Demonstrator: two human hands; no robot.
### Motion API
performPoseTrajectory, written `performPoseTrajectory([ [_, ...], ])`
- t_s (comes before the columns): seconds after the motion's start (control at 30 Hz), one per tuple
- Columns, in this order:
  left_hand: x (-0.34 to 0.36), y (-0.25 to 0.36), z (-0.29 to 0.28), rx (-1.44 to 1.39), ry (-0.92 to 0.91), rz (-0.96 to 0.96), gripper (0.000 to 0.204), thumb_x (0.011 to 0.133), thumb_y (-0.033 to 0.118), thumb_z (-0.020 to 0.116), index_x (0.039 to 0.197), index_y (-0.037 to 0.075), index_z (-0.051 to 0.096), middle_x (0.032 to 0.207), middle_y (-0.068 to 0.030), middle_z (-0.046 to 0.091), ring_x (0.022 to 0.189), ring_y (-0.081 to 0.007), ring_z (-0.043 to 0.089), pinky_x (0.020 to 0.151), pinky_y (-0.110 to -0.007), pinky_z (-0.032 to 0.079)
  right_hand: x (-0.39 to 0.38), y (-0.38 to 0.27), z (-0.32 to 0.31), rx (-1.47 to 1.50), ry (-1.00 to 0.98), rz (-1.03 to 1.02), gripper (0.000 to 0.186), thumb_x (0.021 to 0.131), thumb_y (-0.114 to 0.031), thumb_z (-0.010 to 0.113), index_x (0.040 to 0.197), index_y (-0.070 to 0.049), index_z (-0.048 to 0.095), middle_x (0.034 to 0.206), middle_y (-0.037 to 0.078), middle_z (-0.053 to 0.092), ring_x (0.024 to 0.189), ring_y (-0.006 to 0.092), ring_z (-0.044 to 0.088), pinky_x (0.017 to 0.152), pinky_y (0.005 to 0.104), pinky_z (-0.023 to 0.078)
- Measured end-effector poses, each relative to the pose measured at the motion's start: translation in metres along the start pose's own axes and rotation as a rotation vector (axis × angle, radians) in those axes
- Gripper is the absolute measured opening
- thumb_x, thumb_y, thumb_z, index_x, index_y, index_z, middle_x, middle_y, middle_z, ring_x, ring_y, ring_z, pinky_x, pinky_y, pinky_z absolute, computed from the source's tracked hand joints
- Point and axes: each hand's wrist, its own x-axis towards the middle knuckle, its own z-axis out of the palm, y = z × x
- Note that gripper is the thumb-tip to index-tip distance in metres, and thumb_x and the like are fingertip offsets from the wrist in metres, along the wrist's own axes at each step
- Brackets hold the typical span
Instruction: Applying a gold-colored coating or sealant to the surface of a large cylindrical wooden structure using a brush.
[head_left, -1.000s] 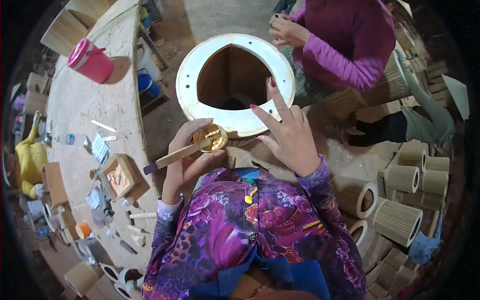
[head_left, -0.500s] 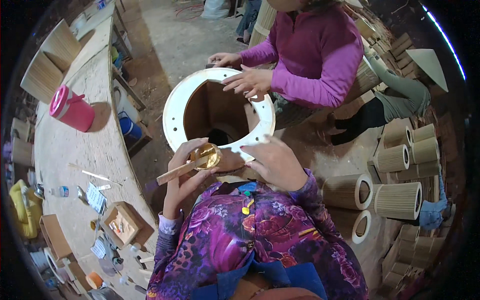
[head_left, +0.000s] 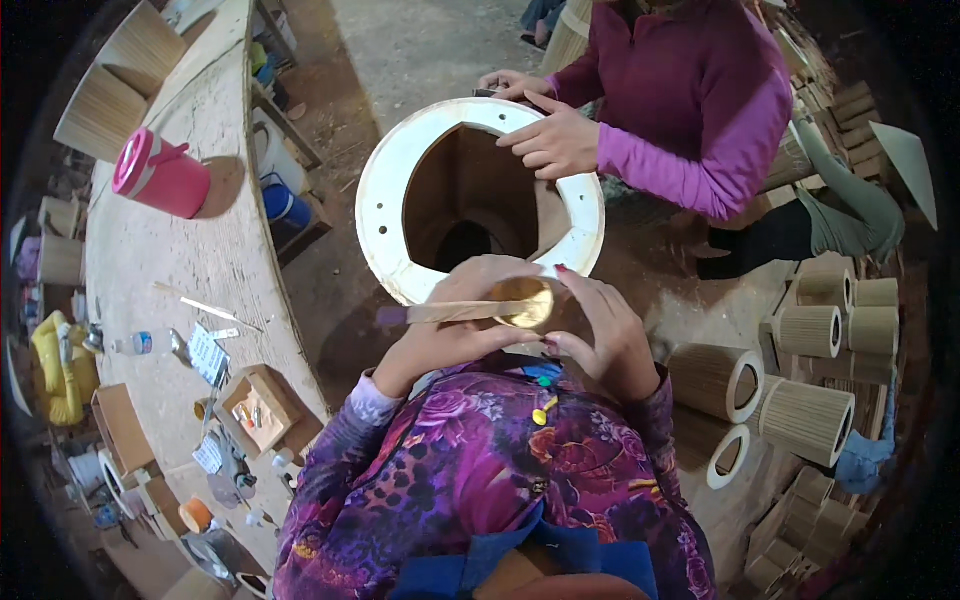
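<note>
In front of my chest, my left hand (head_left: 452, 330) is closed round a small round jar (head_left: 534, 303) with a shiny gold inside. A flat wooden stick (head_left: 460, 312) leans in its mouth, the dark end sticking out to the left across my fingers. My right hand (head_left: 612, 335) curves round the jar's right side, forefinger above and thumb below, fingertips at its rim. Just beyond my hands stands a large hollow drum-like body (head_left: 384, 165) with a white top ring, several small holes and an angular opening. My left hand partly covers its near rim.
Across the drum, a co-worker in a purple top rests a hand (head_left: 562, 138) on its ring. The wooden bench (head_left: 225, 290) on the left bears a pink jug (head_left: 170, 178), a bottle and an open box (head_left: 262, 412). Several slatted drum bodies (head_left: 808, 420) lie at right.
My right hand has come in to the jar, and my left hand has brought the jar and stick rightward. The stick lies flatter. The view has shifted, and the co-worker's near hand has lifted slightly.
</note>
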Motion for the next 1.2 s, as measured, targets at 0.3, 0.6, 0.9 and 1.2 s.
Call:
performPoseTrajectory([
  [0.3, 0.072, 0.013, 0.107, -0.015, -0.176, 0.136, 0.062, 0.081, 0.032, 0.072, 0.132, 0.007, 0.046, 0.114, -0.0154, 0.053, 0.106, -0.0322, 0.054, 0.093, -0.037, 0.042, -0.062, 0.085, -0.015, 0.411, 0.211, 0.329, 0.072, 0.069, -0.002, 0.065, 0.135, 0.005, 0.038, 0.122, 0.015, 0.052, 0.113, 0.0231, 0.052, 0.097, 0.0340, 0.041],
  [0.6, 0.146, 0.052, 0.226, 0.078, -0.456, -0.104, 0.033, 0.080, 0.032, 0.074, 0.099, 0.007, 0.066, 0.082, -0.0085, 0.065, 0.074, -0.0177, 0.062, 0.065, -0.029, 0.047, -0.176, 0.196, -0.067, 0.539, 0.522, 0.485, 0.062, 0.066, 0.003, 0.061, 0.126, -0.001, 0.046, 0.116, 0.012, 0.056, 0.110, 0.0219, 0.055, 0.096, 0.0339, 0.043],
  [0.9, 0.204, 0.081, 0.397, 0.159, -0.607, 0.163, 0.020, 0.084, 0.013, 0.069, 0.101, 0.001, 0.068, 0.092, -0.0088, 0.068, 0.083, -0.0153, 0.063, 0.074, -0.027, 0.048, -0.261, 0.268, -0.136, 0.534, 0.864, 0.461, 0.057, 0.068, -0.003, 0.075, 0.121, -0.005, 0.051, 0.114, 0.011, 0.053, 0.106, 0.0221, 0.056, 0.092, 0.0324, 0.044],
  [1.2, 0.245, 0.098, 0.515, 0.150, -0.900, 0.171, 0.014, 0.083, 0.009, 0.069, 0.094, 0.000, 0.070, 0.088, -0.0089, 0.069, 0.079, -0.0140, 0.064, 0.071, -0.026, 0.049, -0.348, 0.319, -0.155, 0.730, 1.108, 0.524, 0.059, 0.066, -0.001, 0.067, 0.122, -0.003, 0.049, 0.117, 0.010, 0.052, 0.109, 0.0213, 0.054, 0.096, 0.0322, 0.042],
])
